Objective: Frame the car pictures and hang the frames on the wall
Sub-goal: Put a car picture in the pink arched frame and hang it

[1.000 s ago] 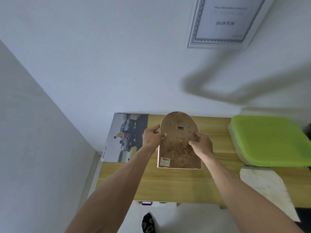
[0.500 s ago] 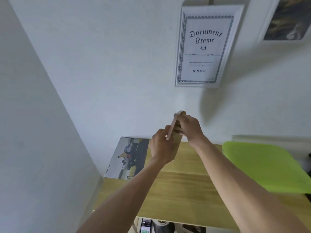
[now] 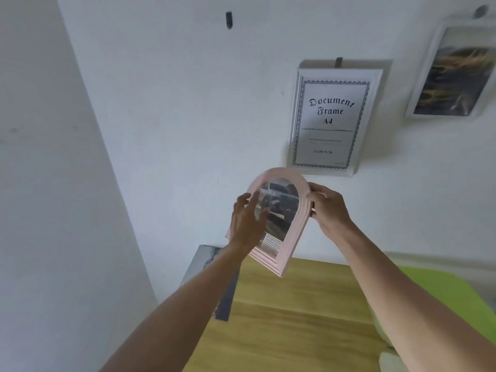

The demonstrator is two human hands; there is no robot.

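A pink arched frame [image 3: 291, 237] with a car picture inside is held up in front of the wall, tilted, its glass side toward me. My right hand [image 3: 326, 208] grips its right edge near the arch. My left hand [image 3: 248, 221] lies against the front left side with fingers spread, covering that edge; its grip is unclear. A second car picture [image 3: 212, 267] leans against the wall at the table's far left corner. A dark hook [image 3: 228, 20] sticks out of the wall high up on the left with nothing on it.
A white A4 document frame [image 3: 331, 122] hangs on the wall just above the pink frame. Another white frame with a dark picture [image 3: 453, 73] hangs at upper right. Below is a wooden table [image 3: 290, 318] with a green tray [image 3: 451, 294] at the right.
The frame was lifted from the table toward the wall and turned from back side to glass side facing me. My view tilted upward, bringing the hook and the second hung frame into sight.
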